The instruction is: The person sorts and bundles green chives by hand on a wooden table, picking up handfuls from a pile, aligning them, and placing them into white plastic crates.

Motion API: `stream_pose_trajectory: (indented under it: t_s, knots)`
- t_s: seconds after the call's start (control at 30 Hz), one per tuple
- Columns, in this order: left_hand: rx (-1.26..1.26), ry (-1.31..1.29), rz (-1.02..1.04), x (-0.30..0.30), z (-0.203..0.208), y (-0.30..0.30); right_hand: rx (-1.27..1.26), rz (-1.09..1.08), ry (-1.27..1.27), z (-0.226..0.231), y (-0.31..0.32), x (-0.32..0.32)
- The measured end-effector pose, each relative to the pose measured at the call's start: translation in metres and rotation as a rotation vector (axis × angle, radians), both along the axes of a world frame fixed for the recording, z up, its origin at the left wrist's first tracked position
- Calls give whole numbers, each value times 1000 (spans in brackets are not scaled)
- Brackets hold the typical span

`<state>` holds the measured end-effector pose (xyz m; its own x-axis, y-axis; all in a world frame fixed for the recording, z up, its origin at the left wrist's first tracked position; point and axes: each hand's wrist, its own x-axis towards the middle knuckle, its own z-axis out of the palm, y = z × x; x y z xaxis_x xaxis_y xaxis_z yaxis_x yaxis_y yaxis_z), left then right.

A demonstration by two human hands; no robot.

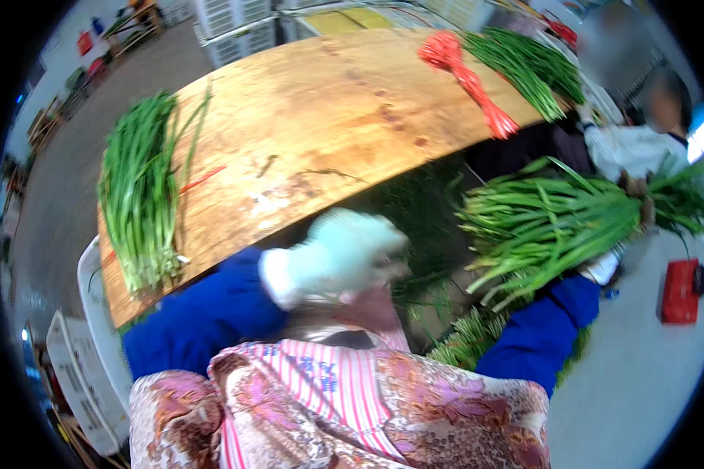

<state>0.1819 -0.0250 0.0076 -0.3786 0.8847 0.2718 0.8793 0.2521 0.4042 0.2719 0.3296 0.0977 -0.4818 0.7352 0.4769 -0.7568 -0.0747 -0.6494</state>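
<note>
My left hand (343,254), in a pale green glove with a white cuff, is over my lap by the table's near edge. Motion smears its fingers, and I cannot make out anything in them. To the right, my right hand (619,262) grips a large bunch of long green leaves (555,215), which look like garlic chives. Most of that hand is hidden behind the bunch. On the left end of the wooden table (313,102) lies another bunch of garlic chives (141,187), its pale stem ends toward me.
Red plastic ties (465,78) lie at the table's far right, beside more green bunches (524,66). A person in a white top (633,148) is at the right. Loose greens (469,340) lie below, and white crates (238,35) stand behind the table. A red object (680,291) is at far right.
</note>
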Motion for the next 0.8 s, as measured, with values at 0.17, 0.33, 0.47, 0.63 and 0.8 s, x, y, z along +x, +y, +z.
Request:
stream_pose_trajectory:
  t_s: [0.17, 0.33, 0.47, 0.63, 0.8]
  knots:
    - [330, 246, 596, -54, -5, -40, 201, 398, 301, -5, 39, -15]
    - [-165, -76, 602, -59, 2, -14, 197, 288, 302, 1, 31, -7]
    - [314, -331, 54, -15, -7, 42, 172, 273, 271, 0, 23, -11]
    - [167, -109, -39, -8, 3, 98, 115, 354, 209, 6, 9, -15]
    - [235, -134, 12, -11, -16, 100, 171, 356, 164, 4, 21, -15]
